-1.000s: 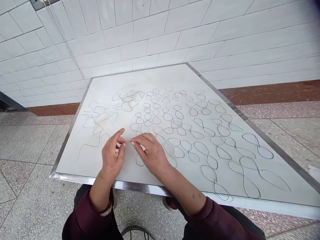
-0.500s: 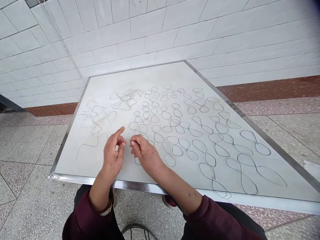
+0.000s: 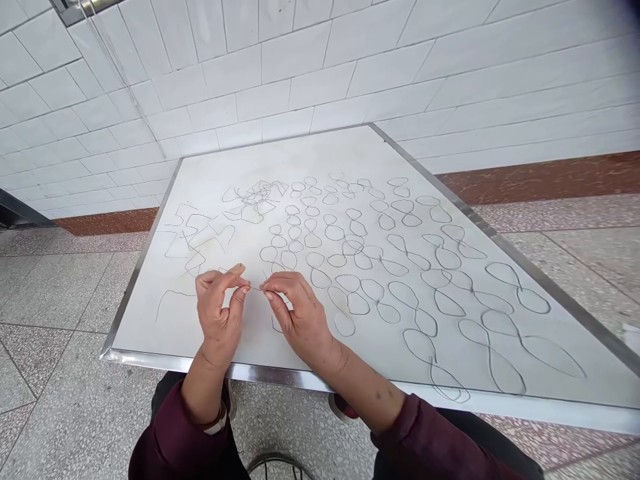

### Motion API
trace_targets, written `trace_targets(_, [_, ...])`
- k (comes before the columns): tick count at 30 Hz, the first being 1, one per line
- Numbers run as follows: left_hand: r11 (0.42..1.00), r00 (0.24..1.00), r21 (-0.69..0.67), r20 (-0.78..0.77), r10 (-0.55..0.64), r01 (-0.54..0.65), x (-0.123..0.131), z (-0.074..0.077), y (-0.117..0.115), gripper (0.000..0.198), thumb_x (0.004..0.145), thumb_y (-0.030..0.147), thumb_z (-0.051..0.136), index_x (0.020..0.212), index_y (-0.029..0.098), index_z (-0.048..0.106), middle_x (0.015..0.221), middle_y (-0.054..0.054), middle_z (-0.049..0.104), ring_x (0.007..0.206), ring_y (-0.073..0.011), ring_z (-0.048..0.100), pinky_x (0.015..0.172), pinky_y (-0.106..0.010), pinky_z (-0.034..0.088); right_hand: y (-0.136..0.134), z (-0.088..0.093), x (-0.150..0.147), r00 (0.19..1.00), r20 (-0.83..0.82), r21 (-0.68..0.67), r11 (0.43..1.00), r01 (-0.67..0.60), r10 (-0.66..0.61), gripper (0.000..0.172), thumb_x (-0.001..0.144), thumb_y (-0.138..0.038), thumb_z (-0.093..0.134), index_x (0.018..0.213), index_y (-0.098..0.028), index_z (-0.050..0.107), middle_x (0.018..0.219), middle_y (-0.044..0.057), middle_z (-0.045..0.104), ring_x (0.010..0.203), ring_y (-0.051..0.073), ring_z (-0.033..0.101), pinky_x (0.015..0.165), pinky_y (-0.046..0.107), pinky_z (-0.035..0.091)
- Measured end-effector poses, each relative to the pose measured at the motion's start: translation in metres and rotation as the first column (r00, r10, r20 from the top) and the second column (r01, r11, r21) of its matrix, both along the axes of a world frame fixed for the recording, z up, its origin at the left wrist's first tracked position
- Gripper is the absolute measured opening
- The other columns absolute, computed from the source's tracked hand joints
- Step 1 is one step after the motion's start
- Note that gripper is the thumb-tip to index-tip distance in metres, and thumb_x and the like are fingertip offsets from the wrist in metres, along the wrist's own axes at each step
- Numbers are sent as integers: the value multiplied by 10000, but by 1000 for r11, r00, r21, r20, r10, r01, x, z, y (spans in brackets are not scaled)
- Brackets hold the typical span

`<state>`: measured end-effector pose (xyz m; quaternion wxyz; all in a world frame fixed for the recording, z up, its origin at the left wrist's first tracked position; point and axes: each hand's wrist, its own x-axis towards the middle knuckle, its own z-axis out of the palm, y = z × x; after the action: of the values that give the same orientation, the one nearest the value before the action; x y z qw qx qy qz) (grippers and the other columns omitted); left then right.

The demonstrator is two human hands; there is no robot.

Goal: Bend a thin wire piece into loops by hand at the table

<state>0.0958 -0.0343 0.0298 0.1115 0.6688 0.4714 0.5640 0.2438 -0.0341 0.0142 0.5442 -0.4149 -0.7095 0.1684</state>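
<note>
My left hand (image 3: 219, 303) and my right hand (image 3: 299, 313) meet over the near left part of a white table (image 3: 320, 160). Both pinch a thin piece of wire (image 3: 256, 288) that spans the small gap between their fingertips. The left fingers are curled, thumb against forefinger. Part of a bent loop of the wire shows under my right hand (image 3: 276, 327). Several wire pieces bent into figure-eight loops (image 3: 400, 267) lie spread over the table to the right.
Angular, zigzag wire pieces (image 3: 193, 237) lie at the table's left, a tangled cluster (image 3: 255, 197) farther back. The table has a metal rim (image 3: 165, 357). A white tiled wall stands behind it, speckled floor around it. Dark red sleeves cover my forearms.
Both hands have lifted slightly and turned, the left palm rolling more toward me. They still pinch the wire between them.
</note>
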Motion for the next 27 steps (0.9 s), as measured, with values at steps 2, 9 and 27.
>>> trace_targets(2, [1000,996,-12,88,-17,18,2,-2,0,351,886,196,631,1229,269,616,874,-28,708,922,-186,583,848,-364,498,-1,1,0,1000,2,16,1000,17,-17,95,974,-212,483,1019,-255,555,985,70,652,963,216,614,814,416,528])
trace_targets(9, [977,910,-121,398,-113,174,10,-4,-4,516,873,218,654,1360,273,493,929,-27,700,892,-158,667,890,-356,521,-1,6,1,997,-16,28,997,77,-76,59,951,-245,540,992,-267,578,987,66,672,975,231,623,826,439,535])
trace_targets(27, [857,450,-287,890,73,428,18,-9,8,648,763,240,785,1345,224,500,769,26,714,904,-148,694,903,-333,493,3,5,-9,786,-615,-363,909,-206,-67,284,829,-239,680,1007,-267,461,977,6,618,905,161,687,834,363,578])
